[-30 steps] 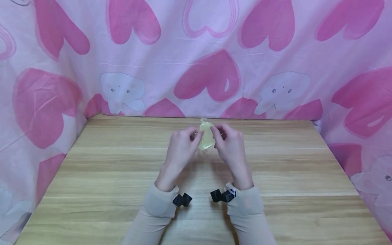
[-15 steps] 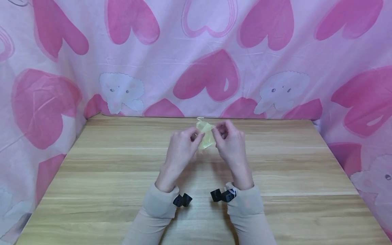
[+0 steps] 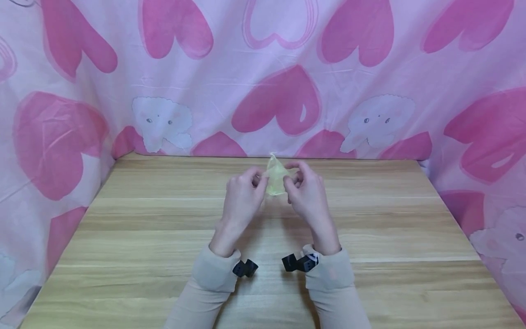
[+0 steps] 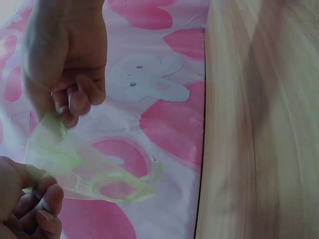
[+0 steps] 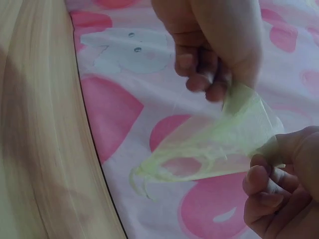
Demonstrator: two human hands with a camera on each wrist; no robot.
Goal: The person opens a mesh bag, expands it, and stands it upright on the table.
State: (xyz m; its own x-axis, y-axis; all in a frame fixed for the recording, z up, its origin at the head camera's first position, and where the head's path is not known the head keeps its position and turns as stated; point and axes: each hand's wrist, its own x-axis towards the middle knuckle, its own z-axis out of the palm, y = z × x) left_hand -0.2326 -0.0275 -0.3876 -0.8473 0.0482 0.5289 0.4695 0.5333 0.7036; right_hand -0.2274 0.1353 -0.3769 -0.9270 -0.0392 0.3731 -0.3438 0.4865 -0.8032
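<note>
A small, sheer yellow-green mesh bag (image 3: 276, 177) is stretched between both hands above the far part of the table. My left hand (image 3: 244, 197) pinches its left side between thumb and forefinger, and my right hand (image 3: 309, 194) pinches the right side. In the left wrist view the bag (image 4: 99, 172) spreads out flat and tapers to a knotted tip with thin strings. An oval, see-through patch with a brighter outline shows near that tip on the bag (image 5: 219, 144) in the right wrist view. Whether anything is inside, I cannot tell.
A wood-grain table (image 3: 135, 237) runs to a pink curtain (image 3: 222, 105) with hearts and white cartoon animals, which hangs behind and at both sides. A small black camera sits on each sleeve cuff (image 3: 328, 269).
The bag has been spread and turned so that its stringed tip now points up and away in a triangle. Both hands stay in nearly the same place, with their fingers slightly shifted.
</note>
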